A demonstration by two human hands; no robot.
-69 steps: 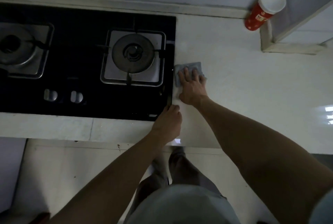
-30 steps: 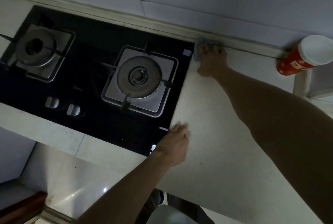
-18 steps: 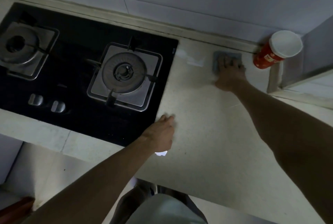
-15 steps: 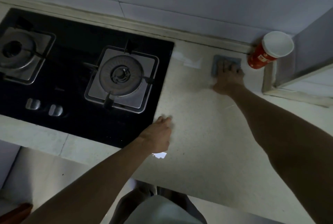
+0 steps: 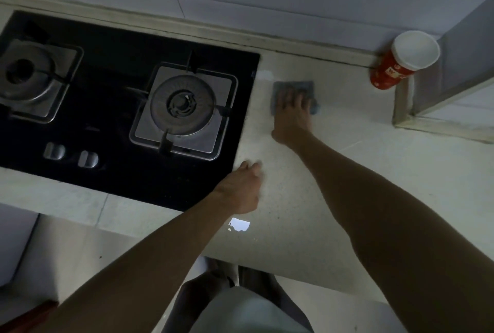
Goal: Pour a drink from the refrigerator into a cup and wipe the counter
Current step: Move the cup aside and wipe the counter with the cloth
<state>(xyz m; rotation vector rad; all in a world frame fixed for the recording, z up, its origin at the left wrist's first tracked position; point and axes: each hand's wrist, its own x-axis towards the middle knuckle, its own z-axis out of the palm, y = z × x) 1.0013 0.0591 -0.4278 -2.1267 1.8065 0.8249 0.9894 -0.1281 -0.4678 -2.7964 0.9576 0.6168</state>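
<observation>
A folded grey-blue cloth (image 5: 294,87) lies flat on the pale counter (image 5: 361,172), just right of the black gas hob. My right hand (image 5: 292,113) presses down on the cloth with fingers spread over it, covering its near half. My left hand (image 5: 242,188) rests on the counter at the hob's near right corner, fingers curled under, holding nothing. A red paper cup (image 5: 401,61) with a white inside stands upright at the back right against the wall; what it holds cannot be seen.
The black glass hob (image 5: 120,172) with two burners and two knobs fills the left of the counter. A tiled pillar or box (image 5: 441,108) juts out at the right, beside the cup. The tiled wall runs along the back. The counter's front edge is close to my body.
My right hand has slid the cloth from near the cup leftward and toward me, closer to the hob edge. My left hand stays planted at the hob's corner.
</observation>
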